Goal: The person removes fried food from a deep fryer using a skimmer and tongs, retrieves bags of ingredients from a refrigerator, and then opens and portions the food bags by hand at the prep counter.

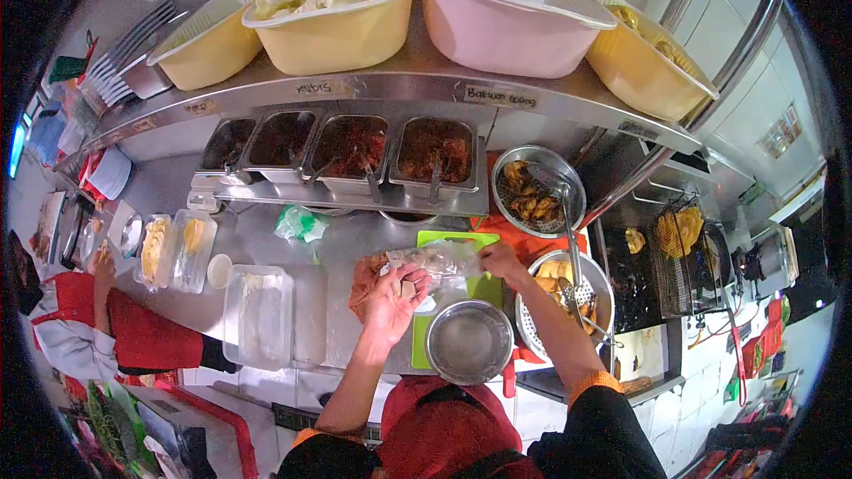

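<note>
Though stretched between left hand [396,296] and right hand [500,260], looks light, thin and limp: plastic bag [441,261], see-through and crinkled, above green chopping board [422,348] on worktop [309,330], just beyond metal bowl [469,344]. Judged soft, with hardly any stiffness of its own; likely to fold, bunch and slip between the fingers if greasy, and to tear if pulled hard at one spot. Not brittle, so no worry about cracking. Best taken by the edges near either end, pinched flat between thumb and fingertips, not squeezed in the middle. Right fingers: closed together, clamped on the bag's right end. Left fingers: bent upward over an upturned palm, near a small pale item; cannot tell if also pinching plastic. Long axis: roughly side to side, from near brown thing [364,284] at left across to right hand, crossing over the board's far half. Cannot tell which end has the opening. Contents, if any, too blurred to name.
</note>
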Demonstrator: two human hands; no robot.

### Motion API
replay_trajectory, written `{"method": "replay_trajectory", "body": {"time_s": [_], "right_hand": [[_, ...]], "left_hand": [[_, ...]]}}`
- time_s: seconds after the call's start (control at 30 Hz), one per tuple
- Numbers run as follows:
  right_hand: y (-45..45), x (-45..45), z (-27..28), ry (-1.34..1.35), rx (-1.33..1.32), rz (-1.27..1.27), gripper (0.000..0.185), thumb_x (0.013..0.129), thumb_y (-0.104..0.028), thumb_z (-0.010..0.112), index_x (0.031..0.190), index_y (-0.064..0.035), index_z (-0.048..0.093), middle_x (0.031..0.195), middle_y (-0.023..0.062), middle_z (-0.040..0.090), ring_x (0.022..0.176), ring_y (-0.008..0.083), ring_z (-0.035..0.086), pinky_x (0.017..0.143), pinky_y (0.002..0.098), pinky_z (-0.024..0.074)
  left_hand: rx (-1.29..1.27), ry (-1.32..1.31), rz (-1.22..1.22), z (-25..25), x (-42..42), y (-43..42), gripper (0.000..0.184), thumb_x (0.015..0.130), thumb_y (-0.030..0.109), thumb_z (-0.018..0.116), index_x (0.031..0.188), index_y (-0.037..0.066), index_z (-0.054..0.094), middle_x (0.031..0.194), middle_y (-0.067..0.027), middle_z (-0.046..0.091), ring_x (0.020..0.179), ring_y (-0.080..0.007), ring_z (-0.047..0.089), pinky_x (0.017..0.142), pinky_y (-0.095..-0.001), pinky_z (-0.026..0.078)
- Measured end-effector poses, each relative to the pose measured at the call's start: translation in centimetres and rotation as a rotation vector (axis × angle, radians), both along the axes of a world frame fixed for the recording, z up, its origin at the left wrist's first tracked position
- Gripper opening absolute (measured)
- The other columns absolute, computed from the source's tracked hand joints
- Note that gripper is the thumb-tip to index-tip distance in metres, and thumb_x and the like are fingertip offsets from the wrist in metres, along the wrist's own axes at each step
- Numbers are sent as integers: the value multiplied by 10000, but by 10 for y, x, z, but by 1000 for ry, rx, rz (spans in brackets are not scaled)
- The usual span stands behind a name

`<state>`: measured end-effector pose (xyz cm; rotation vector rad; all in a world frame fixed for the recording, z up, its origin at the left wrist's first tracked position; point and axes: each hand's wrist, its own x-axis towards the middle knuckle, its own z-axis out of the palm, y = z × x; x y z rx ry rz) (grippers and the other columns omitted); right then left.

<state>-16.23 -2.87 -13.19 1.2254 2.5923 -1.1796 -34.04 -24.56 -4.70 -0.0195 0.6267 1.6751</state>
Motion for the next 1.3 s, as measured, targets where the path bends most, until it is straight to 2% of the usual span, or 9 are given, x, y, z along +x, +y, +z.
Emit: {"method": "replay_trajectory", "body": {"time_s": [0.07,0.37,0.47,0.5,0.63,0.83,1.03,1.13,1.3], "right_hand": [[-1,9,2,269,-135,-328,136,709,-93,578,783,-30,673,719,92,657,646,157,617,629,288,489],[-7,20,26,469,-145,-150,264,817,-233,473,879,-39,641,759,39,628,650,152,562,575,252,438],[-10,24,47,1173,-1683,-556,272,880,-305,459,840,-45,528,740,36,526,685,159,525,592,245,420],[-19,18,57,1180,-1673,-563,272,880,-305,459,840,-45,528,740,36,526,685,159,525,592,245,420],[-61,-14,105,1198,-1367,-812,358,918,-377,452,847,-40,553,775,43,552,696,194,533,637,278,461],[-103,-43,129,816,238,-283,363,943,-330,413,979,-17,593,865,98,644,781,184,608,714,306,466],[-23,-5,11,-13,603,74,90,681,-69,608,755,-23,585,674,173,606,641,325,620,533,403,468],[-29,-17,13,412,-41,69,156,595,-34,602,748,-11,585,713,183,594,688,372,583,622,434,479],[-26,-34,-45,342,449,235,289,585,-116,615,851,-1,600,795,188,593,807,377,552,753,443,464]], "left_hand": [[13,-7,-10,-8,-1,3,321,902,296,463,1048,20,538,1033,-128,581,1003,-260,553,856,-359,442],[78,-34,-66,0,7,17,442,906,320,407,1213,4,445,1277,-177,461,1196,-309,433,995,-413,340],[103,-65,-54,-1,10,22,480,904,333,397,1242,-8,419,1304,-182,433,1223,-308,403,1012,-422,323],[111,-79,-48,-2,11,22,492,903,336,394,1249,-14,410,1314,-183,421,1235,-313,386,1012,-430,323],[99,-119,-47,-1,21,31,506,897,364,413,1218,-26,423,1263,-176,460,1209,-322,399,999,-452,338],[23,-260,32,-11,35,47,416,874,337,514,1075,-27,488,1028,-140,543,972,-271,532,908,-422,440],[-10,-127,85,-18,14,39,393,898,335,483,1048,-25,535,1021,-155,571,970,-270,564,845,-395,493],[159,-394,77,11,14,34,558,901,431,402,1222,-23,447,1293,-214,419,1232,-358,373,1033,-513,285],[280,-401,74,22,9,28,635,900,488,339,1290,-10,387,1359,-214,350,1288,-357,290,1064,-519,209]]}}
